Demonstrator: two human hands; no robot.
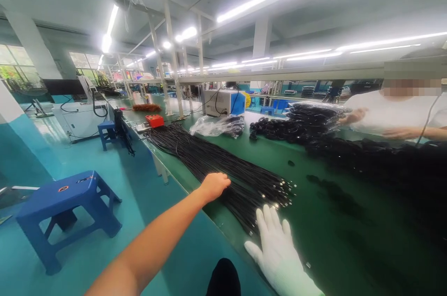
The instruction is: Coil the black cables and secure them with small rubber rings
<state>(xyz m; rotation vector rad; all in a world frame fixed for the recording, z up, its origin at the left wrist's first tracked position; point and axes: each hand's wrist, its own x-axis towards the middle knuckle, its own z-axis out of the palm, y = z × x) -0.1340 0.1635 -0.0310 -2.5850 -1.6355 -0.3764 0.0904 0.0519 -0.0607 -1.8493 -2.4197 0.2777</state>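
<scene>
A long bundle of black cables lies on the green table, close to the edge where the person works. Its long axis runs slantwise down the tabletop, from the far left, beside a red block, toward the near right, roughly following the table's near edge. The strands lie mostly side by side, and their silver tips point to the near right, away from the red block. At this tipped end the bundle fans out: some tips reach farther across the table, others finish closer to the edge, so they make a ragged line.

The person's bare left hand sits over the near side of the bundle, short of the tips, its fingers curled in narrow. From where I stand I cannot tell whether any strands are gripped beneath it. The right hand, in a white glove, is spread wide, palm down, its fingers reaching away from the body, just beside the nearest tips; I see nothing held in it.

Beyond the bundle rests a crumpled clear plastic bag, with a boxy machine behind it. To the right, dark packed goods are heaped in front of a co-worker in a white top. A blue stool stands on the floor to the left.
</scene>
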